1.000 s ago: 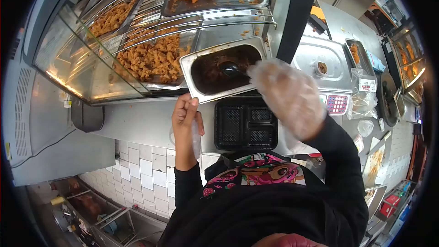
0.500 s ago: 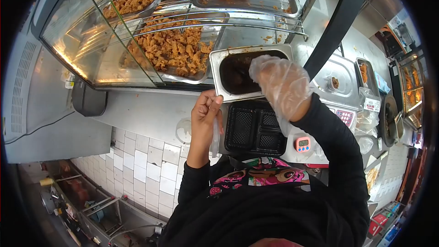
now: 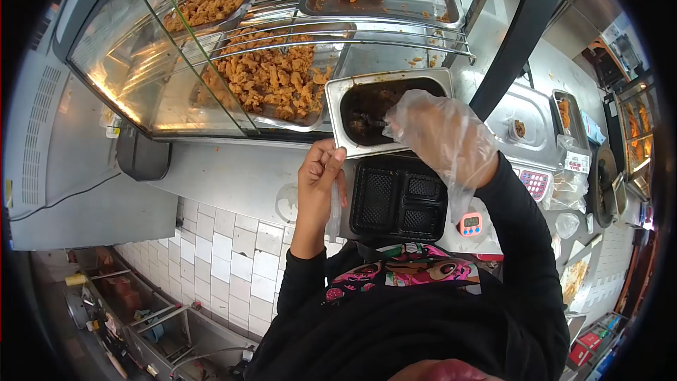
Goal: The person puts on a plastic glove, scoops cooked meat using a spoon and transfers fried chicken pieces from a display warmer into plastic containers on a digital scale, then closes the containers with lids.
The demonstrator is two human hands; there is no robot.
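My left hand (image 3: 321, 176) pinches the lower left corner of a metal pan (image 3: 336, 116), with a clear plastic glove dangling from its fingers. Dark brown sauce (image 3: 361, 109) with lumps lies in the pan. In a clear plastic glove, my right hand (image 3: 448, 134) is closed over the pan's right side, on the handle of a spoon that dips into the sauce. The handle is mostly hidden by the fingers. Below the pan, a black tray with three compartments (image 3: 372, 201) sits on the counter, its top edge partly covered.
Fried pieces (image 3: 271, 74) fill a tray in the glass display case (image 3: 159, 134) above left. On the right are a scale (image 3: 532, 182) with a lidded metal surface, a timer (image 3: 470, 224) and plastic bags (image 3: 568, 183). A black bin (image 3: 143, 154) hangs at the left.
Over the last second the view has shifted, with the pan and both hands now farther right in it. My right hand has moved within the pan, and the spoon's dark head has sunk from sight.
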